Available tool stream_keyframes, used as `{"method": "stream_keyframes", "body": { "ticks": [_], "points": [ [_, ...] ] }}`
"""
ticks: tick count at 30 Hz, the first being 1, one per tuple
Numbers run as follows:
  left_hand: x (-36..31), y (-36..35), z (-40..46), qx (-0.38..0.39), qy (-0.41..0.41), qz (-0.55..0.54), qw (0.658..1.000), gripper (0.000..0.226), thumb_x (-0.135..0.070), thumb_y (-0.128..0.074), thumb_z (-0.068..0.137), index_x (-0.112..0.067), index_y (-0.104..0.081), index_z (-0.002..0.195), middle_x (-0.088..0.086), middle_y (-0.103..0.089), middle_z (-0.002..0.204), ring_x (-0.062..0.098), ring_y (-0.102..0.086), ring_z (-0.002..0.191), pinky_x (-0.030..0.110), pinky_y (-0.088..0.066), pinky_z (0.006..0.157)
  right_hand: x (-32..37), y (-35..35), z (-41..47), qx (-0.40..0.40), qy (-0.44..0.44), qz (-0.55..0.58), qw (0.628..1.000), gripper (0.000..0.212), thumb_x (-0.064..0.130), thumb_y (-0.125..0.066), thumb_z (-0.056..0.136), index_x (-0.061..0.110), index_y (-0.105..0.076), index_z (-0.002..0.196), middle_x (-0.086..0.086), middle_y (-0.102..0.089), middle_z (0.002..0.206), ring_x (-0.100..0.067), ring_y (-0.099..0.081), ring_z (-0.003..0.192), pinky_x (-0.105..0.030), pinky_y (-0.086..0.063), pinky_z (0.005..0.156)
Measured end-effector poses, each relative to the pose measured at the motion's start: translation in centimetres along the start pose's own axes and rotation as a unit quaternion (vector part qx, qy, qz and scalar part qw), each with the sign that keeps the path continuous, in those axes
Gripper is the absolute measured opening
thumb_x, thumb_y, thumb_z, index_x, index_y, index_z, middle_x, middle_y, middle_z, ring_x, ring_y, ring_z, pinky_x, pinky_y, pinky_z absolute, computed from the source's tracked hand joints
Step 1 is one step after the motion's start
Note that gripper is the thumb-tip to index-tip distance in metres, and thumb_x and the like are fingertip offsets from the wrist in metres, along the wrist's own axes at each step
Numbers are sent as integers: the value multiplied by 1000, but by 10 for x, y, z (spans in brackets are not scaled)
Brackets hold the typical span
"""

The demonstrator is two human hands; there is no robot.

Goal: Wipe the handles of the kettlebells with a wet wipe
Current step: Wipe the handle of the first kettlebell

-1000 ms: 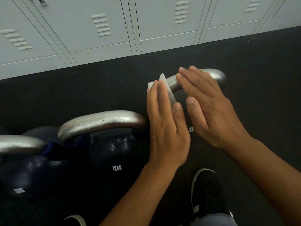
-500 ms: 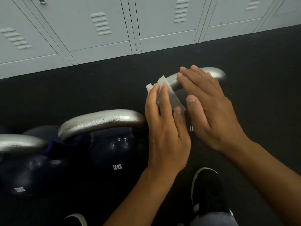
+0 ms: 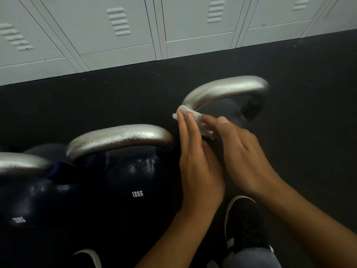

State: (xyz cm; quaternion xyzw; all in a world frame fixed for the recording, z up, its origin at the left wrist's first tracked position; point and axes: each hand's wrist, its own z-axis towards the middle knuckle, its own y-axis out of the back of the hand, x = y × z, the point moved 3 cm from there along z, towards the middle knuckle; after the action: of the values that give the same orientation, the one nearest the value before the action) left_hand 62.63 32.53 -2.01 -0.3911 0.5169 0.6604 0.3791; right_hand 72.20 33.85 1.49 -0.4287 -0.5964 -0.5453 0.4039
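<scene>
As the right hand (image 3: 245, 157) has slid off the bar, the wet wipe (image 3: 195, 120) is pinched between both hands.
Left hand (image 3: 199, 161) fingers are pressed together; the right kettlebell handle (image 3: 226, 89) at 1 o'clock is now exposed, its wiping judged incomplete.

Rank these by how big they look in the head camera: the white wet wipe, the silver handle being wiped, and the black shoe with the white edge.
1. Silver curved metal handle of the rightmost kettlebell.
2. Black shoe with white edge; partly hidden by the arm, and nearer the camera, so unsure against the handle.
3. Crumpled white wet wipe, clearly smallest.
</scene>
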Motion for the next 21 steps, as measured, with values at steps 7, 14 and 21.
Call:
{"method": "stream_keyframes", "body": {
  "ticks": [7,14,21],
  "points": [
    [-7,11,2,-1,14,2,1000,61,-19,-31,103,-19,-12,162,-2,-10,173,7,-16,157,19,-18,124,2,-2,-7,-85,-75,10,993,48,51,-32,99,38,-78,101,22,-77,99,7,-69,100,-26,-54,92],
    [-16,15,5,64,23,36,997,73,6,-35,104,-31,5,151,-8,8,172,1,-2,156,2,-8,117,4,5,4,-41,-178,47,982,56,46,-38,101,21,-83,79,1,-79,80,-12,-76,77,-42,-58,85],
    [-18,17,4,85,41,31,995,74,2,-38,104,-29,0,159,-6,5,173,0,2,156,-2,-7,114,0,-4,7,-8,-171,29,985,48,52,-42,89,24,-75,108,1,-79,103,-18,-74,102,-56,-56,100]
  ]
}}
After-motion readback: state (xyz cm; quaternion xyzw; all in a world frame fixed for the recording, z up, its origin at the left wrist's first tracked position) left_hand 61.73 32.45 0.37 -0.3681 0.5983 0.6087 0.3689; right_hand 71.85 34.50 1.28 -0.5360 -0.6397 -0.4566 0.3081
